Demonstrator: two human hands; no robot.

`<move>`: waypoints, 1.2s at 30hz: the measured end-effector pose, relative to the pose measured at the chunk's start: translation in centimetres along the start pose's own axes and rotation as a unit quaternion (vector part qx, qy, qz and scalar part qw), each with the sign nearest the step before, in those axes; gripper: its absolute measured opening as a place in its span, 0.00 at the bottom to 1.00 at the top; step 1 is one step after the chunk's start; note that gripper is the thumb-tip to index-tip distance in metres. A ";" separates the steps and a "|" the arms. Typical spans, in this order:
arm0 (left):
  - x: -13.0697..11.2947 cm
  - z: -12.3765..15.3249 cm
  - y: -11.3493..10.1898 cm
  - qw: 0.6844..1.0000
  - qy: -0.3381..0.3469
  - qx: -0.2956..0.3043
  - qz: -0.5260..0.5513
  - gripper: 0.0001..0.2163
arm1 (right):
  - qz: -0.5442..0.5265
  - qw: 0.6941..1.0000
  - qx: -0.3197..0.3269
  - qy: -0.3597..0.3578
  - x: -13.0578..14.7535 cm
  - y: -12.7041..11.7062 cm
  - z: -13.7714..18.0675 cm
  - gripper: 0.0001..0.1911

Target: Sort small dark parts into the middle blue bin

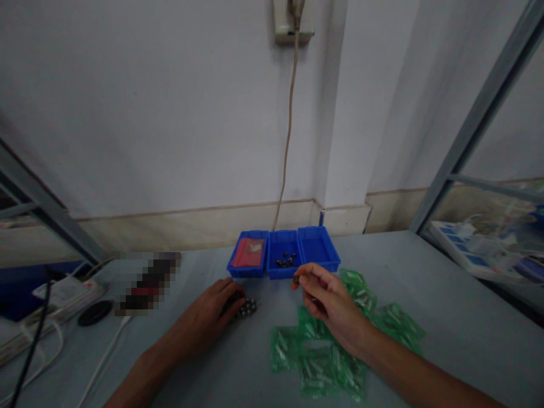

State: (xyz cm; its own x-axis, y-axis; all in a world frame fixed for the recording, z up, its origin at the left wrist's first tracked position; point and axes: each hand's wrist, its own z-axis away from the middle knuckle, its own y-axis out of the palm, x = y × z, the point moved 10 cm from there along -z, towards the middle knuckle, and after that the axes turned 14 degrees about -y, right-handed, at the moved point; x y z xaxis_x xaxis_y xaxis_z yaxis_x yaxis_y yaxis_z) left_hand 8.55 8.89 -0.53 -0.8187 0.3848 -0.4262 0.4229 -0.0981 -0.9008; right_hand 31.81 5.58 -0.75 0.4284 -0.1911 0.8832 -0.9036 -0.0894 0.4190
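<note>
While the left hand (215, 309) cups small metal parts (247, 307) on the table (446, 317), the right hand (327, 303) pinches one (296, 279) by fingertips; tiny, hard, probably slippery, easily dropped.

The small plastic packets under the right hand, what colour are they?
Green, translucent small plastic packets, seen in the head view.
</note>
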 end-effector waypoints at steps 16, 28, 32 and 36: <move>0.3 0.0 0.4 1.000 -0.004 0.021 0.000 0.14 | -0.049 0.998 -0.046 0.021 -1.0 -0.6 0.0 0.28; 0.4 0.1 0.4 1.000 -0.004 0.015 0.001 0.13 | -0.053 0.998 -0.034 0.023 -1.5 -0.6 -0.2 0.32; 0.4 -0.1 0.3 1.000 -0.007 0.013 0.002 0.13 | -0.048 0.998 -0.040 0.026 -1.7 -0.8 -0.2 0.31; 0.3 0.0 0.4 1.000 -0.006 0.018 0.003 0.13 | -0.046 0.997 -0.048 0.026 -1.5 -0.8 -0.2 0.31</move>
State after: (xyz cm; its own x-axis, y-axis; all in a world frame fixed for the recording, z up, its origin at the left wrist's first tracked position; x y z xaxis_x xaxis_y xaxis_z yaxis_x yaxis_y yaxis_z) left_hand 8.48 8.99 -0.97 -0.8213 0.3725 -0.4322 0.4133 -0.1338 -0.9007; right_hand 31.93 6.19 -2.39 0.5110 -0.1357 0.8488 -0.8574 -0.0102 0.5146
